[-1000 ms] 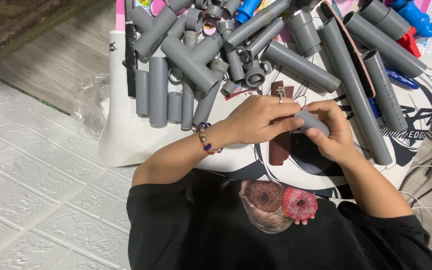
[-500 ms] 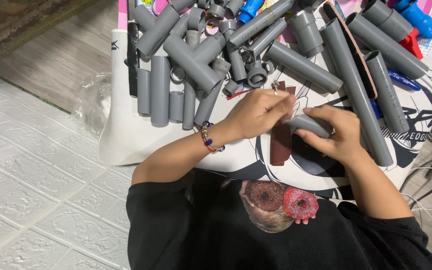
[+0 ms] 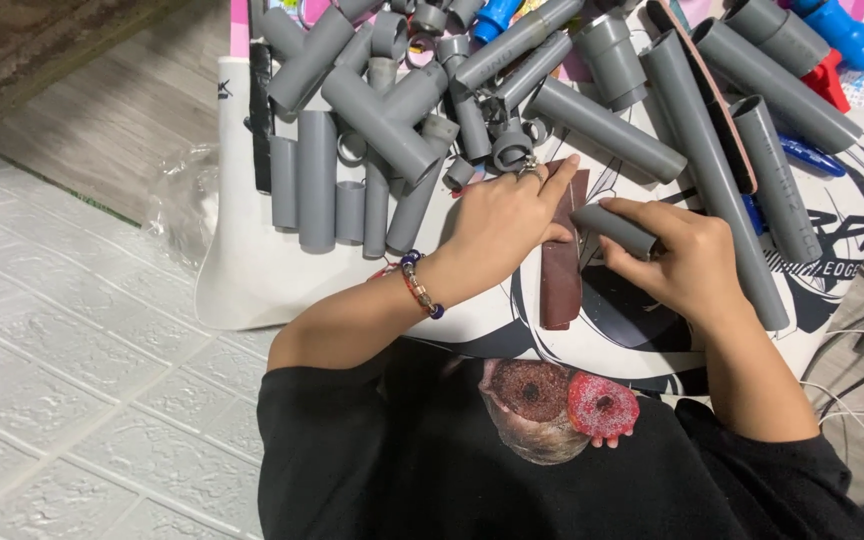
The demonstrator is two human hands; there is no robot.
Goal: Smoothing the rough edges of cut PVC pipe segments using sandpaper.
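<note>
Left hand [image 3: 502,225] shifted onto brown strip [image 3: 560,265], right hand [image 3: 687,260] gripping grey pipe [image 3: 614,230], white mat [image 3: 252,270], tiled floor [image 3: 62,330]

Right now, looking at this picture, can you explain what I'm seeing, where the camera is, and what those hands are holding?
No machine here: a person works with bare hands, filmed from a camera on their head looking down. The left hand presses on a brown strip of sandpaper lying on a white printed mat. The right hand grips a short grey plastic pipe piece beside that strip. Beyond the hands lies a heap of grey plastic pipes and fittings, with blue fittings at the far right.
</note>
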